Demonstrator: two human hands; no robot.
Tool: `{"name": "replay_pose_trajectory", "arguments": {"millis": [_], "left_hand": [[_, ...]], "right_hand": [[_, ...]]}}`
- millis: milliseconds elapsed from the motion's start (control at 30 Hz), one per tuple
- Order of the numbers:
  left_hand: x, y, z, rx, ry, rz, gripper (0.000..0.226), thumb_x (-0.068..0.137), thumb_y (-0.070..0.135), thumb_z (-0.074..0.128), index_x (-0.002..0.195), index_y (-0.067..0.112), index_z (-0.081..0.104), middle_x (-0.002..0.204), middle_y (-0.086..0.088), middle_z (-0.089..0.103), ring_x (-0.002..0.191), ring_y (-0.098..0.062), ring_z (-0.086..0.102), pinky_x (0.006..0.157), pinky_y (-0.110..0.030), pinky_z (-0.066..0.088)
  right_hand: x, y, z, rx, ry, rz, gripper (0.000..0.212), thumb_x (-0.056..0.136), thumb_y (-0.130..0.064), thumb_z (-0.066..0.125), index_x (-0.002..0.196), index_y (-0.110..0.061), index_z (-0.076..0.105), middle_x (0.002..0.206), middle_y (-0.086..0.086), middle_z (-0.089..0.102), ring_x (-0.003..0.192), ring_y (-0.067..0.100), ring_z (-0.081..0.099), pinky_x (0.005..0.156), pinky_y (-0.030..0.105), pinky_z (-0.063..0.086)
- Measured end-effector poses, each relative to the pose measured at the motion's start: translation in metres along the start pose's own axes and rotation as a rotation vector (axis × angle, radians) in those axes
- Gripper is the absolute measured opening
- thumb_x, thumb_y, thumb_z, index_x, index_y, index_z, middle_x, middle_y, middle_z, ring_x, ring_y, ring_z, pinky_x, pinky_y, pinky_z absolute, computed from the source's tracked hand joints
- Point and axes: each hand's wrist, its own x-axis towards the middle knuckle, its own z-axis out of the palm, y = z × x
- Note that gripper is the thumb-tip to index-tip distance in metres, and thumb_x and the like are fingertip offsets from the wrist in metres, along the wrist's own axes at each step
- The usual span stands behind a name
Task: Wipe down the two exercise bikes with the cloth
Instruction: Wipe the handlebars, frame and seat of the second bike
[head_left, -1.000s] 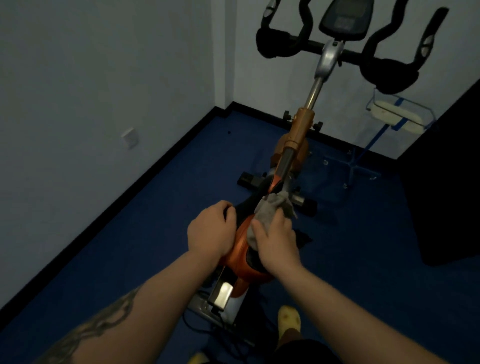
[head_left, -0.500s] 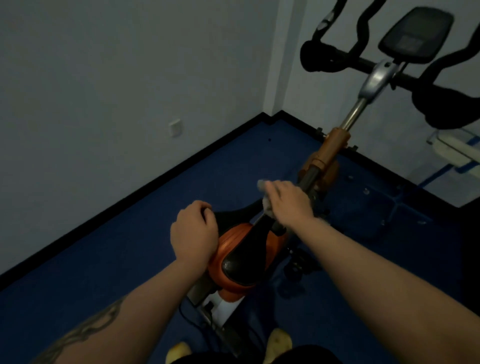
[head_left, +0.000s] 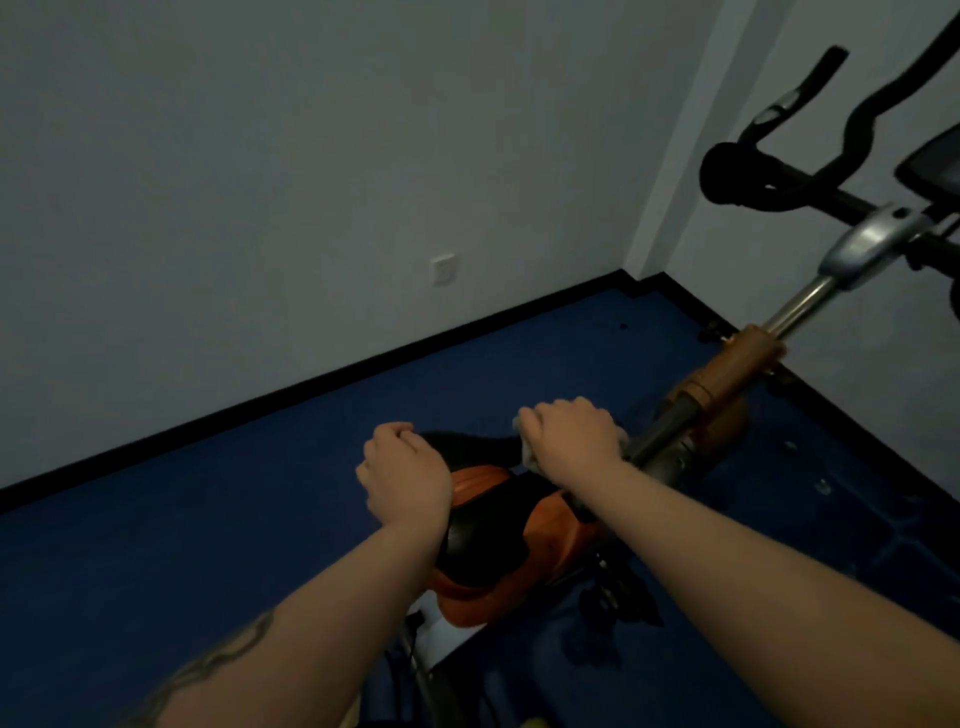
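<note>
An orange and black exercise bike (head_left: 524, 545) stands below me on the blue floor. Its frame tube (head_left: 660, 441) runs up and right to an orange collar (head_left: 737, 371), a silver post and black handlebars (head_left: 769, 187). My right hand (head_left: 571, 436) presses a grey cloth (head_left: 527, 452) on the lower end of the tube; only the cloth's edges show under the fingers. My left hand (head_left: 405, 475) rests curled on the left side of the bike's orange and black body. Only one bike is in view.
A grey wall with a white socket (head_left: 443, 268) runs along the left, edged by a black skirting board. The room's corner lies behind the bike. A dark console (head_left: 935, 166) sits at the right edge on the handlebars.
My right hand has slid the cloth from the orange body up onto the frame tube. The view has swung left, so the bike now sits further right. My left hand has kept its place.
</note>
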Motion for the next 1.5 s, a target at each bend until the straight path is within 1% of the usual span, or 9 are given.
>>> {"name": "replay_pose_trajectory", "arguments": {"millis": [167,433,633,733,867,967,1233,1367,1500], "left_hand": [[0.0,-0.003,0.001,0.039,0.025,0.037,0.026,0.101,0.023,0.031,0.113,0.019,0.054,0.121,-0.007,0.053,0.113,-0.025,0.044,0.081,-0.037,0.036],[0.003,-0.002,0.004,0.071,0.036,0.024,0.026,0.1,0.022,0.03,0.109,0.02,0.054,0.115,-0.008,0.054,0.108,-0.026,0.046,0.077,-0.037,0.037],[0.003,-0.001,0.003,0.098,0.057,0.034,0.022,0.1,0.023,0.031,0.105,0.022,0.052,0.114,-0.008,0.055,0.106,-0.028,0.048,0.081,-0.043,0.045],[0.003,-0.002,0.003,0.089,0.048,0.048,0.024,0.1,0.023,0.031,0.109,0.021,0.053,0.115,-0.008,0.054,0.107,-0.027,0.048,0.082,-0.043,0.044],[0.002,-0.001,0.004,0.078,0.05,0.045,0.025,0.1,0.022,0.03,0.109,0.02,0.054,0.115,-0.008,0.054,0.104,-0.023,0.045,0.077,-0.037,0.038],[0.001,0.0,0.004,0.082,0.052,0.026,0.024,0.1,0.022,0.03,0.107,0.021,0.053,0.115,-0.008,0.054,0.106,-0.025,0.045,0.076,-0.037,0.036],[0.001,0.001,0.001,0.082,0.029,0.031,0.024,0.101,0.023,0.031,0.11,0.021,0.053,0.117,-0.007,0.053,0.11,-0.026,0.047,0.078,-0.038,0.038],[0.0,0.0,0.002,0.083,0.034,0.023,0.026,0.1,0.021,0.03,0.111,0.02,0.054,0.117,-0.007,0.053,0.108,-0.026,0.047,0.078,-0.038,0.039],[0.001,0.001,0.001,0.076,0.03,0.018,0.026,0.1,0.02,0.03,0.11,0.02,0.054,0.117,-0.007,0.054,0.107,-0.026,0.046,0.079,-0.04,0.04]], "right_hand": [[-0.007,-0.055,0.004,0.279,0.288,-0.039,0.032,0.094,-0.04,0.036,0.085,-0.021,0.061,0.082,0.001,0.065,0.082,0.025,0.058,0.082,0.042,0.038],[0.005,0.019,0.009,0.463,0.059,0.305,0.041,0.096,-0.041,0.032,0.081,-0.019,0.063,0.089,0.005,0.063,0.092,0.028,0.056,0.08,0.038,0.046],[-0.019,-0.07,0.01,0.446,0.284,-0.01,0.044,0.097,-0.046,0.032,0.116,-0.02,0.062,0.112,0.0,0.066,0.108,0.024,0.054,0.108,0.044,0.028],[-0.017,-0.029,0.008,0.403,0.271,-0.171,0.038,0.097,-0.049,0.039,0.104,-0.021,0.064,0.098,-0.002,0.066,0.095,0.02,0.057,0.092,0.037,0.036],[-0.01,0.021,0.007,0.417,0.187,0.117,0.045,0.099,-0.048,0.037,0.083,-0.015,0.064,0.087,0.004,0.062,0.088,0.024,0.056,0.078,0.039,0.04],[-0.008,-0.012,0.01,0.288,0.202,0.291,0.046,0.1,-0.044,0.03,0.1,-0.016,0.067,0.103,0.005,0.065,0.101,0.026,0.054,0.098,0.042,0.035],[-0.012,-0.017,0.01,0.405,0.197,-0.197,0.038,0.099,-0.048,0.038,0.124,-0.027,0.057,0.118,-0.006,0.063,0.117,0.017,0.051,0.112,0.039,0.022],[-0.015,0.031,0.016,0.792,0.274,0.125,0.029,0.098,-0.036,0.05,0.11,-0.015,0.065,0.103,0.004,0.065,0.101,0.025,0.057,0.09,0.041,0.042],[-0.032,-0.036,0.032,0.866,0.517,0.477,0.035,0.096,-0.026,0.055,0.128,-0.012,0.056,0.135,0.004,0.051,0.135,0.024,0.034,0.113,0.037,0.026]]}}
